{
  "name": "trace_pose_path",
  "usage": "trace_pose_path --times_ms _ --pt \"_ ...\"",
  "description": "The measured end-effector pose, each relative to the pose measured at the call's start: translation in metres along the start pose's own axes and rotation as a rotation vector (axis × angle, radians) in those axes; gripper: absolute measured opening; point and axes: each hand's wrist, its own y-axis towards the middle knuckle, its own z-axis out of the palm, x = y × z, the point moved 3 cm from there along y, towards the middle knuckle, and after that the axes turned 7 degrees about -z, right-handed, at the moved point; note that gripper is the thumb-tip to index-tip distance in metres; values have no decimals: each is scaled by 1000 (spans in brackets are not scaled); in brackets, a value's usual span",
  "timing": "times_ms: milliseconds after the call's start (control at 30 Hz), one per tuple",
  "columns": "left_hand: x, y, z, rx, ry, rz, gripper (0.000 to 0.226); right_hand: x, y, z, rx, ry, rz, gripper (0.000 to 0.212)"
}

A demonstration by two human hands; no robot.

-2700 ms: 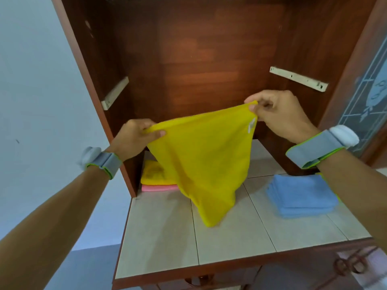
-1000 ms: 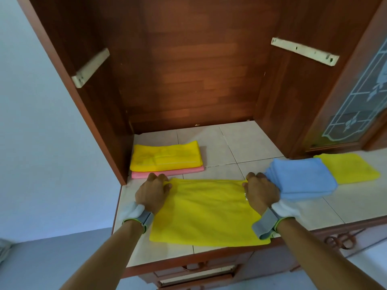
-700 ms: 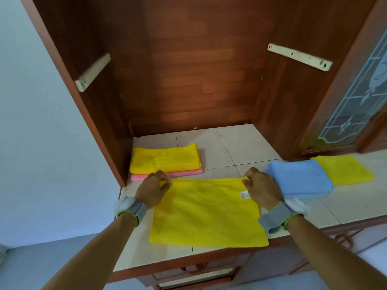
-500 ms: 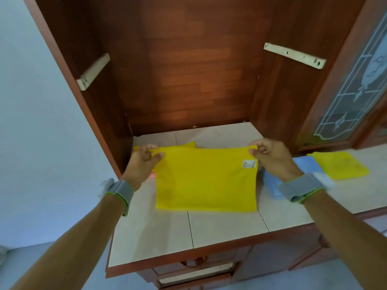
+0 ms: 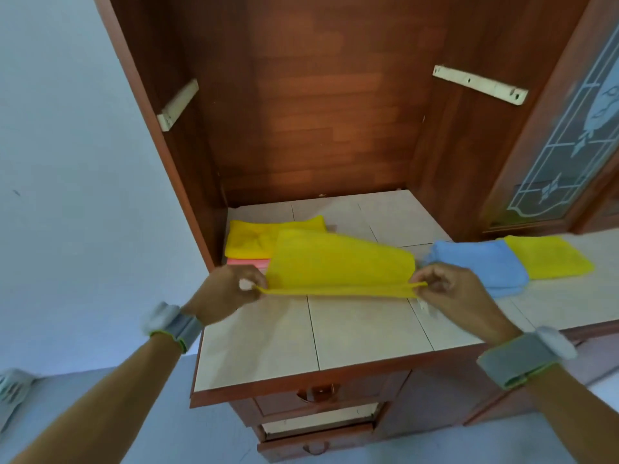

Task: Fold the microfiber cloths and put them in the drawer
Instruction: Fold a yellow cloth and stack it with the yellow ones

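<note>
A yellow microfiber cloth (image 5: 338, 266) is stretched between my hands just above the tiled counter (image 5: 351, 326). It is doubled over, its fold arching toward the back. My left hand (image 5: 231, 289) pinches the cloth's left corners. My right hand (image 5: 449, 293) pinches its right corners. Behind it lie a folded yellow cloth (image 5: 254, 239) on a pink cloth (image 5: 248, 262). To the right sit a folded blue stack (image 5: 482, 262) and another yellow cloth (image 5: 546, 256). Below the counter a drawer (image 5: 318, 420) stands slightly pulled out.
The wooden cabinet recess (image 5: 318, 112) rises behind the counter, with white shelf brackets (image 5: 479, 83) on its side walls. A glass-panelled door (image 5: 569, 155) stands at the right. A pale wall is on the left. The counter's front edge (image 5: 301, 380) runs below my hands.
The yellow cloth was laid flat on the counter, then lifted by its far corners. Those corners have come toward me to the near edge, doubling the cloth over.
</note>
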Motion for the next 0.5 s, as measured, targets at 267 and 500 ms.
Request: trace_pose_path --times_ms 267,500 --pt "-7 -22 46 21 389 31 43 -7 -31 46 75 -98 29 25" --pt "-115 -23 130 115 198 218 66 37 -23 70 78 -23 -110 22"
